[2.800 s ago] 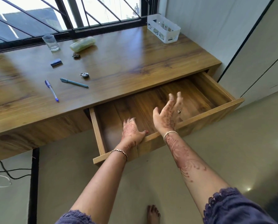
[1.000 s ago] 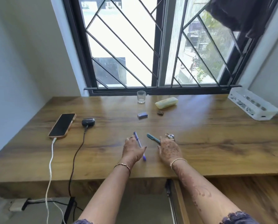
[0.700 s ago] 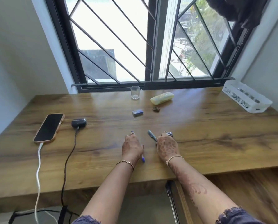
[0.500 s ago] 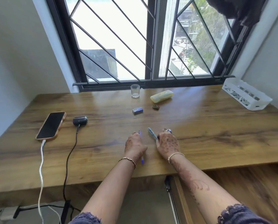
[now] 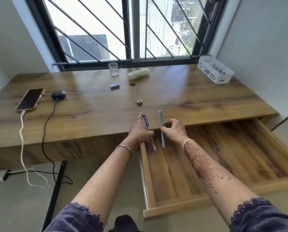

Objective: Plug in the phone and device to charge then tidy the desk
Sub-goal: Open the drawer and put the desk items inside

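The left hand pinches a slim purple plastic pen, the right hand a teal pen, both now lifted off the wooden bench towards the open drawer for stowing.

The wooden desk has a small glass at its back edge. Just right of the glass lies a pale yellow case; in front of the glass lie a little blue block and a tiny dark thing, with a shiny metal thing closer to the front. Far left of the glass lie a phone on a white cord and a dark round case on a black cord, and far right of the glass sits a white basket.
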Tool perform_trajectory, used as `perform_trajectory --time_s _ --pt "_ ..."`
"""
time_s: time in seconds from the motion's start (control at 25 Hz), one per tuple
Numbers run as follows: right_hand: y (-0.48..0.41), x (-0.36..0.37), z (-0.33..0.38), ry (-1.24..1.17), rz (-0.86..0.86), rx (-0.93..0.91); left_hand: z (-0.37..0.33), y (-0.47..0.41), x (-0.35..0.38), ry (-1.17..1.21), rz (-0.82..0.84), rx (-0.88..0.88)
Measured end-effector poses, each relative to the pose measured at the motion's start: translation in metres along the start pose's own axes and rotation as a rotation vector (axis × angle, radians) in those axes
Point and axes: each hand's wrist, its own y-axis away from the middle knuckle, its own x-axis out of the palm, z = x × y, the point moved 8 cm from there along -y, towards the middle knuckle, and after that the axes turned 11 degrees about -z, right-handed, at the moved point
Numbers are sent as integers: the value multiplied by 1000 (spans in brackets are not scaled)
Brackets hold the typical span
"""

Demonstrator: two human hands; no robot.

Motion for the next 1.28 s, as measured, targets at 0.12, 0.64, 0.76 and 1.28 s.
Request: perform_trajectory --time_s 0.12,0.64,0.76,1.28 --pt "23 -3 -49 -3 116 55 7 39 39 -24 78 -16" --pt "70 41 -143 182 365 134 74 69 120 -520 176 -123" --pt "69 48 -150 180 345 120 80 68 124 -517 152 -116" --pt "53 24 -137 183 163 28 67 66 115 -565 54 -84"
